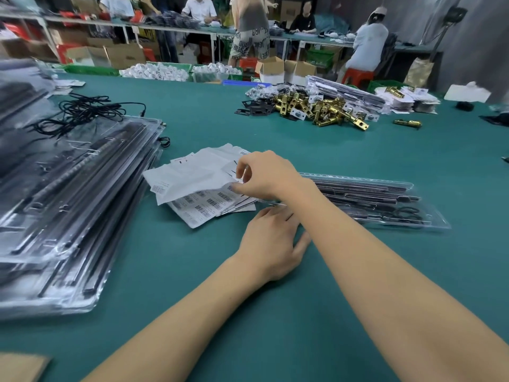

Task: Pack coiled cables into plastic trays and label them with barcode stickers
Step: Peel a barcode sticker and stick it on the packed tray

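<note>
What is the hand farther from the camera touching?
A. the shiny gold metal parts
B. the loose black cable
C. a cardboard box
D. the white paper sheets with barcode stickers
D: the right hand pinches at the white paper sheets of barcode stickers, with the gold metal parts lying far off across the green table.

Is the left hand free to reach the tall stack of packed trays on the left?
Probably yes. The left hand lies open on the green table, holding nothing, and only bare table lies between it and the stack of packed trays.
</note>
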{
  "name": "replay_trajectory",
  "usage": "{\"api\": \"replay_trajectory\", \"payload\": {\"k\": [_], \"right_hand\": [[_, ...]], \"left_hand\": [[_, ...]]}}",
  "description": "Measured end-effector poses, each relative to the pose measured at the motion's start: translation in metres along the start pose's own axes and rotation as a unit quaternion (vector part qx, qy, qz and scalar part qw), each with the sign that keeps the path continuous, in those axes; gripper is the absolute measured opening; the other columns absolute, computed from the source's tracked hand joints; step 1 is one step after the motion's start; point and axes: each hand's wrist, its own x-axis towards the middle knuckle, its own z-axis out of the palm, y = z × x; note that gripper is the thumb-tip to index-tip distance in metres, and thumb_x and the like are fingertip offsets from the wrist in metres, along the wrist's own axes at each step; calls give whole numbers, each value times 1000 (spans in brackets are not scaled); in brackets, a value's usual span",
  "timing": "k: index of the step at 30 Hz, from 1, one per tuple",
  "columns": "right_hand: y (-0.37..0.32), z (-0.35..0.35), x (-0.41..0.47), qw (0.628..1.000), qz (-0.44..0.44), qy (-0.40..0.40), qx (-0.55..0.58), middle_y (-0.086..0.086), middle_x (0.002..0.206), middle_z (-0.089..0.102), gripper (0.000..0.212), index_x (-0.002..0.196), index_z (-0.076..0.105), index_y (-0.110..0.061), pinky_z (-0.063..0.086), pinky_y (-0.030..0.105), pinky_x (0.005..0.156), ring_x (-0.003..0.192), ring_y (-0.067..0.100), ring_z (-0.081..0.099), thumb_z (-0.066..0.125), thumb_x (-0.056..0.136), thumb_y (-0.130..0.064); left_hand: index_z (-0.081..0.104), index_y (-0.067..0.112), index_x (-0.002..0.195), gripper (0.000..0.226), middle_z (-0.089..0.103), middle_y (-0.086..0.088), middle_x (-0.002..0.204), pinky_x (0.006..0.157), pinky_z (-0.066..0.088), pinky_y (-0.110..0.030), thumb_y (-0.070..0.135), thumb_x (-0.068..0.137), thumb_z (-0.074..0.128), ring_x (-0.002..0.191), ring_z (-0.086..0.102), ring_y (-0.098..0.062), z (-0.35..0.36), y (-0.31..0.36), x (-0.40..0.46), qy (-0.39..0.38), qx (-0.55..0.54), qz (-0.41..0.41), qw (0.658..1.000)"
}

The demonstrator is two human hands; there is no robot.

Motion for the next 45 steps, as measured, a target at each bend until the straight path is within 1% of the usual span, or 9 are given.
{"api": "replay_trajectory", "payload": {"k": [4, 10, 13, 16, 23, 28, 36, 39, 45], "right_hand": [[0, 6, -1, 999, -3, 46, 14, -14, 100, 69, 16, 96, 67, -33, 50, 31, 78, 99, 13, 60, 64, 86, -45], [5, -7, 6, 995, 16, -93, 42, -12, 109, 59, 42, 97, 73, -43, 52, 30, 81, 105, 16, 58, 48, 81, -13], [2, -5, 12, 988, 6, -152, 5, -11, 110, 50, 43, 111, 64, -45, 41, 25, 65, 94, 13, 55, 52, 83, -15], [2, -3, 17, 987, 0, -164, -2, -10, 126, 56, 52, 130, 52, -44, 48, 30, 72, 101, 13, 57, 61, 84, -21], [3, 3, 19, 995, -82, -53, 14, -5, 97, 70, 20, 107, 77, -34, 55, 34, 74, 94, 16, 62, 72, 87, -35], [27, -22, -2, 990, -103, 77, 61, -10, 87, 64, 19, 98, 79, -27, 52, 33, 80, 75, 3, 54, 77, 84, -41], [80, -23, -105, 921, -51, 332, 199, -7, 82, 72, 6, 86, 76, -16, 54, 23, 65, 69, 10, 66, 77, 88, -21], [89, -6, -140, 912, -50, 320, 254, -15, 86, 73, 15, 97, 74, -21, 56, 20, 78, 80, 6, 71, 77, 87, -11], [98, 17, -163, 938, -48, 306, 159, -8, 94, 73, 24, 87, 73, -18, 55, 29, 82, 92, 10, 67, 74, 78, 4]], "left_hand": [[64, 12, 107, 43, 68, -5, 107, 95, 37, -33, 38, 93, 32, 104, 57, -25, -2, 2, -1, 5, 1, -1, 1000], [60, 17, 126, 38, 63, -1, 127, 111, 29, -33, 38, 99, 43, 127, 50, -22, 1, 1, 0, -4, 13, 6, 1000], [61, 16, 121, 36, 65, -1, 123, 109, 30, -32, 38, 99, 43, 121, 52, -22, 2, 0, 1, -8, 17, 3, 1000], [63, 15, 114, 34, 66, -3, 116, 103, 32, -32, 37, 97, 44, 114, 54, -23, 3, 0, 1, -6, 16, -1, 1000], [64, 14, 110, 35, 68, -5, 111, 100, 36, -33, 36, 95, 43, 109, 57, -25, 2, 0, 1, 0, 2, 4, 1000], [54, 17, 138, 48, 56, -1, 142, 115, 29, -33, 44, 100, 43, 138, 43, -19, 5, -4, 4, -4, 32, 11, 999], [47, 20, 145, 54, 48, 2, 151, 118, 24, -33, 50, 99, 41, 143, 36, -16, 8, -6, 7, -13, 48, 6, 999], [49, 20, 143, 53, 53, 0, 146, 113, 28, -31, 49, 98, 45, 138, 43, -19, 8, -5, 6, -11, 49, 1, 999], [58, 19, 133, 47, 63, -5, 133, 101, 39, -33, 46, 96, 47, 121, 55, -28, 3, -5, 7, -17, 70, -2, 997]]}}
